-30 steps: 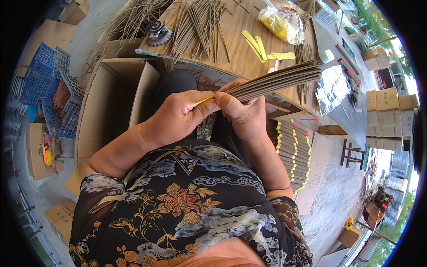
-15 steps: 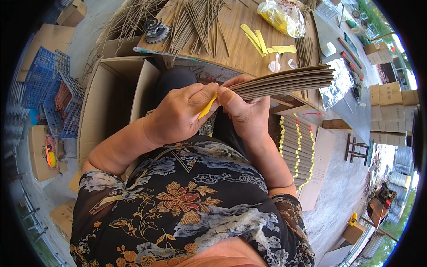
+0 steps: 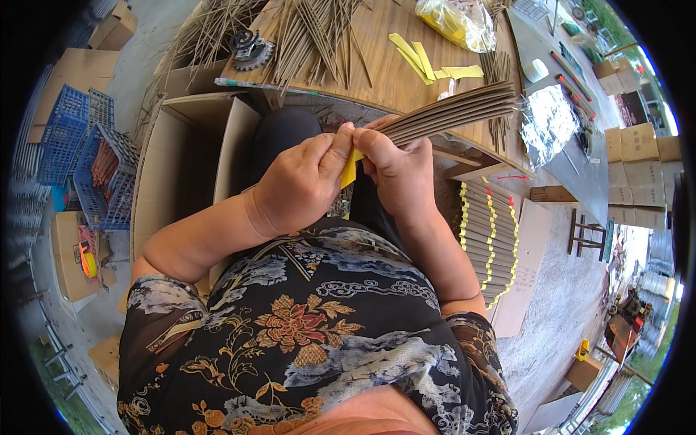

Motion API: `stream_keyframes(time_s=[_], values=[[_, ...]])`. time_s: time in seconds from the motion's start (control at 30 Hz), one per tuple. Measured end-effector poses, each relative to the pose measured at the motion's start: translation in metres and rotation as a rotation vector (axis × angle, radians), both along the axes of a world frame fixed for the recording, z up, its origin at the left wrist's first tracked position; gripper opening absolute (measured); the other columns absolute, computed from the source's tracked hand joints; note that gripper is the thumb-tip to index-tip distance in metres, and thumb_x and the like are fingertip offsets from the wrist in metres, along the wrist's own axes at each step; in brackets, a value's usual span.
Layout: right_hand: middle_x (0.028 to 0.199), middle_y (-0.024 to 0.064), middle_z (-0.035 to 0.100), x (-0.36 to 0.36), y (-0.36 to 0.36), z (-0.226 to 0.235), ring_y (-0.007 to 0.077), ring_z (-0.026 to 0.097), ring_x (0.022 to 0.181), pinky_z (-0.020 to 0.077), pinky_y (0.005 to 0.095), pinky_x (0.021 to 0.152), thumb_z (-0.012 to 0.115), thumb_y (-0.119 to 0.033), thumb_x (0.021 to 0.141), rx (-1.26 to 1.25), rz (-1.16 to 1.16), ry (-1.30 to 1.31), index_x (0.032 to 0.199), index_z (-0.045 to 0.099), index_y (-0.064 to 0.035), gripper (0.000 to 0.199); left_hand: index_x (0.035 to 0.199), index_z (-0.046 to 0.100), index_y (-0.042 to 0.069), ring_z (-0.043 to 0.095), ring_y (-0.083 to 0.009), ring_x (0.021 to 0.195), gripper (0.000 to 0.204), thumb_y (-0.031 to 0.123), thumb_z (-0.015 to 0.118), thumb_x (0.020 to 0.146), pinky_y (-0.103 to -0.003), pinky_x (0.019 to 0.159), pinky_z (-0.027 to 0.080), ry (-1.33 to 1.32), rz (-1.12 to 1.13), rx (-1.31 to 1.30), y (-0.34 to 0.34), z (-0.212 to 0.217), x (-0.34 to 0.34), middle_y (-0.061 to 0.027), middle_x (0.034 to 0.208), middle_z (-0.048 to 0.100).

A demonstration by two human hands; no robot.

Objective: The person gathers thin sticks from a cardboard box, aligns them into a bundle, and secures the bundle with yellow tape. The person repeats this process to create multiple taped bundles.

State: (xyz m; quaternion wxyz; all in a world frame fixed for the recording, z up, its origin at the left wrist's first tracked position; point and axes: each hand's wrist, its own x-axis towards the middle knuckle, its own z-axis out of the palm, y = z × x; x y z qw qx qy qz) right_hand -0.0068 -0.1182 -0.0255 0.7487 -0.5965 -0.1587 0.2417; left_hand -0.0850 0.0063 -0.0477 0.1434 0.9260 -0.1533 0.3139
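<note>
A bundle of thin brown incense sticks slants away to the upper right, its near end in my fingers. My right hand is closed round that end, thumb lying along it. Close beside it my left hand pinches a yellow paper strip at the end of the bundle. The strip's lower part hangs down between the two hands. How far it goes round the sticks is hidden by my fingers.
Ahead, the wooden table carries loose sticks, yellow paper strips, a metal gear-like piece and a plastic bag. An open carton stands at my left. Yellow-banded bundles lie at right.
The far end of the bundle has swung away from me and a little left. The yellow strip now hangs more steeply, and my left hand has shifted slightly right.
</note>
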Motion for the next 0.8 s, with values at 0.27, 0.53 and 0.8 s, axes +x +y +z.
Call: stream_keyframes(time_s=[0.27, 0.53, 0.8], values=[[0.06, 0.0009, 0.053, 0.019, 0.003, -0.017, 0.0066, 0.046, 0.05, 0.0363, 0.02, 0.045, 0.061, -0.012, 0.075, 0.022, 0.097, 0.126, 0.073, 0.059, 0.0001, 0.013, 0.11, 0.046, -0.014, 0.058, -0.026, 0.069, 0.04, 0.001, 0.055, 0.074, -0.029, 0.06, 0.05, 0.008, 0.042, 0.165, 0.01, -0.004, 0.012, -0.0183, 0.084, 0.054], [0.083, 0.0047, 0.059, 0.026, -0.002, -0.004, 0.0092, 0.053, 0.075, 0.0445, 0.023, 0.068, 0.065, -0.005, 0.071, 0.058, 0.313, -0.029, 0.09, 0.057, 0.005, 0.023, 0.112, 0.042, -0.014, 0.057, -0.03, 0.072, 0.046, -0.001, 0.056, 0.07, -0.032, 0.063, 0.05, 0.069, 0.037, 0.069, 0.017, -0.004, 0.015, -0.0206, 0.087, 0.053], [0.079, 0.0034, 0.057, 0.03, -0.004, -0.01, 0.0083, 0.051, 0.064, 0.0429, 0.0217, 0.058, 0.068, -0.003, 0.069, 0.033, 0.324, -0.147, 0.097, 0.054, 0.0043, 0.032, 0.113, 0.042, -0.014, 0.057, -0.0317, 0.075, 0.049, -0.003, 0.058, 0.067, -0.034, 0.066, 0.05, 0.108, 0.035, 0.025, 0.015, 0.0, 0.012, -0.0211, 0.089, 0.053]])
